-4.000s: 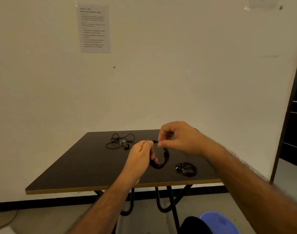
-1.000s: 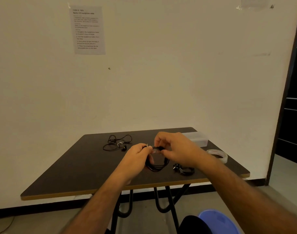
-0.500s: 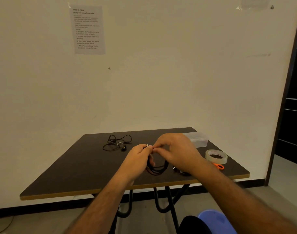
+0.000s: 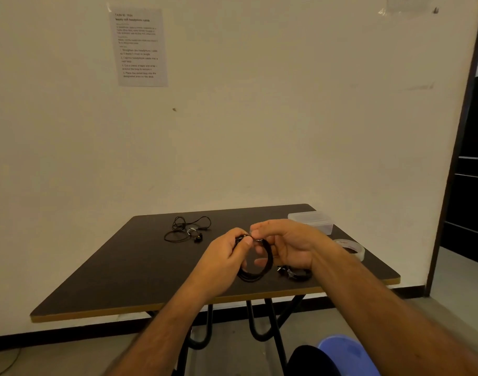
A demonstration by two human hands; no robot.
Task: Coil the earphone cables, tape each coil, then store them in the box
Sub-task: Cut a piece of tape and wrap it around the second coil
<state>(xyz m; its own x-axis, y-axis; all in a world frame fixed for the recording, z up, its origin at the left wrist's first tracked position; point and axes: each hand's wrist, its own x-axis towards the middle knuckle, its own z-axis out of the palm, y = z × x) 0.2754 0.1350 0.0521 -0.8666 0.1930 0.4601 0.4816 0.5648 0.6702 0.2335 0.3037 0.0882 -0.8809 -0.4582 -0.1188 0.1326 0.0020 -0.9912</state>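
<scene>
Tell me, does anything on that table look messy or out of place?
Only the loose earphone cable at the far left, lying in an uncoiled tangle. The finished coil, box and tape roll sit tidily; both hands grip another coil.

The right hand (image 4: 289, 246) hides part of the finished coil (image 4: 296, 273) and tape roll (image 4: 351, 248); the wall notice (image 4: 140, 47) is illegible.

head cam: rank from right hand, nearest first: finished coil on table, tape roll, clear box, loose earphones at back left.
From the right hand:
1. finished coil, just below the wrist.
2. tape roll, to its right.
3. clear box, back right; close to the tape roll's rank.
4. loose earphones, back left, beyond the left hand.
</scene>
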